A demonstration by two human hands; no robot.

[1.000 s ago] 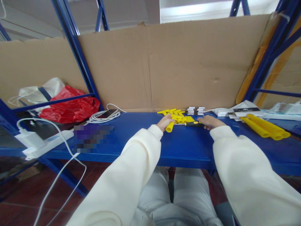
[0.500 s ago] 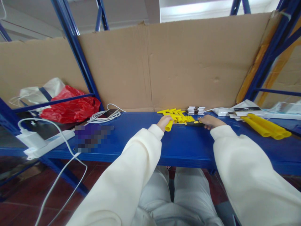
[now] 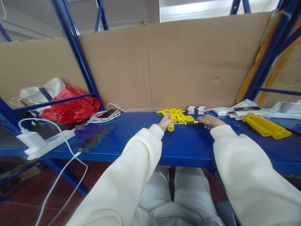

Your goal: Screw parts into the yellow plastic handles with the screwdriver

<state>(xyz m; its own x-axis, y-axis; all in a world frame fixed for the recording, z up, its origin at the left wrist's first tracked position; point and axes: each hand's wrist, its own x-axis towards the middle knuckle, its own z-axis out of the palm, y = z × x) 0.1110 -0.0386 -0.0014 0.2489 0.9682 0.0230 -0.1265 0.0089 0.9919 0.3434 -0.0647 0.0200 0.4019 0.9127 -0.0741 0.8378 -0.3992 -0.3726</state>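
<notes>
My left hand [image 3: 165,121] is closed around a short yellow tube [image 3: 171,127], whose round end faces toward me. My right hand [image 3: 209,121] grips the black and yellow handle of a screwdriver [image 3: 193,123]. Its thin metal shaft points left, toward the tube, and the tip is hidden at my left hand. Just behind both hands lies a pile of similar yellow pieces [image 3: 180,118] on the blue shelf top [image 3: 185,144].
Small white and dark stacked packets [image 3: 196,110] sit behind the pile. Longer yellow tubes [image 3: 265,126] lie at the right. To the left are a coiled white cable [image 3: 103,116], a red plastic bag [image 3: 70,105] and a power strip [image 3: 53,144]. Cardboard [image 3: 188,62] walls the back.
My left hand has shifted slightly right, and the yellow tube in it has turned so that its end points more directly at me. My right hand and the screwdriver look unmoved.
</notes>
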